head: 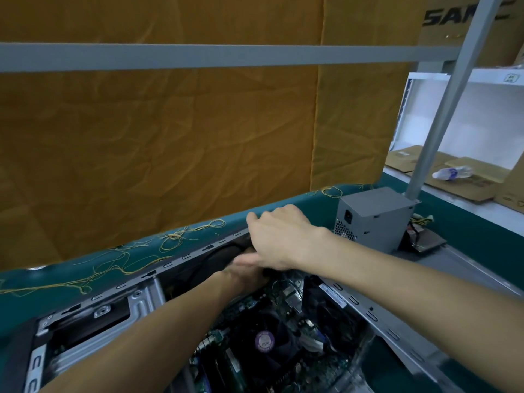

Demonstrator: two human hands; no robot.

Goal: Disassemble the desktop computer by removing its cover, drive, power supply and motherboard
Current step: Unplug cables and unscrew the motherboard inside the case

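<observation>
The open grey computer case (136,304) lies on the green table with its cover off. Inside it I see the motherboard (224,364) and a black CPU fan with a purple sticker (265,340). My right hand (280,239) rests on the case's far edge, thumb down toward a black part (224,255) at the far inner wall. My left hand (246,272) reaches in beneath it and is mostly hidden; its grip cannot be made out. The grey power supply (374,217) stands outside the case on the table at the right.
Yellow threads (181,235) lie along the green table's (482,231) far edge below a brown cloth backdrop. A small dark part (425,239) with wires sits right of the power supply. A grey frame post (442,114) rises behind it. Cardboard and a plastic bottle (450,173) lie on a shelf.
</observation>
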